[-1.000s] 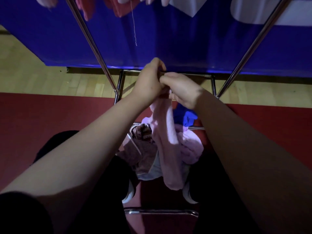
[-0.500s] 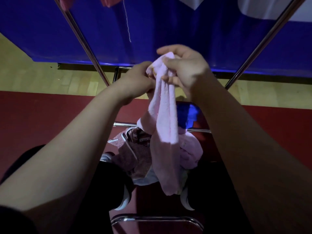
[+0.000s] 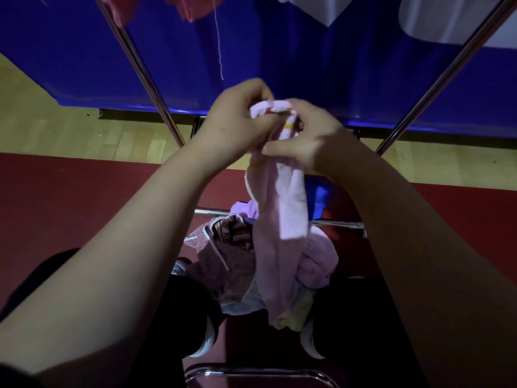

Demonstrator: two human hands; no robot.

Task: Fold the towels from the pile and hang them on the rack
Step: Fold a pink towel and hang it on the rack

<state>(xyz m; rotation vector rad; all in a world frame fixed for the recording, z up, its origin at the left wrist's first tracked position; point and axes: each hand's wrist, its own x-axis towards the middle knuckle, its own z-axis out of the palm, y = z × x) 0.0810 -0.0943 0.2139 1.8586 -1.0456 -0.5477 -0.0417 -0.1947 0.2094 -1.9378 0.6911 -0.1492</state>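
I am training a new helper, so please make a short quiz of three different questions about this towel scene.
1. True or false: both hands hold the pink towel.
2. Where is the pile? A) on the floor between the feet B) on a table
3. What colour is the panel behind the rack legs?

Key: 1 true, left hand and right hand grip its top; 2 A; 3 blue.

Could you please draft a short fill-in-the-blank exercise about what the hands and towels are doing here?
1. Both hands grip the top of a ____ towel.
2. The left hand and right hand are ____ each other.
3. The pile lies ____ the hanging towel.

Missing words: pink; beside; below
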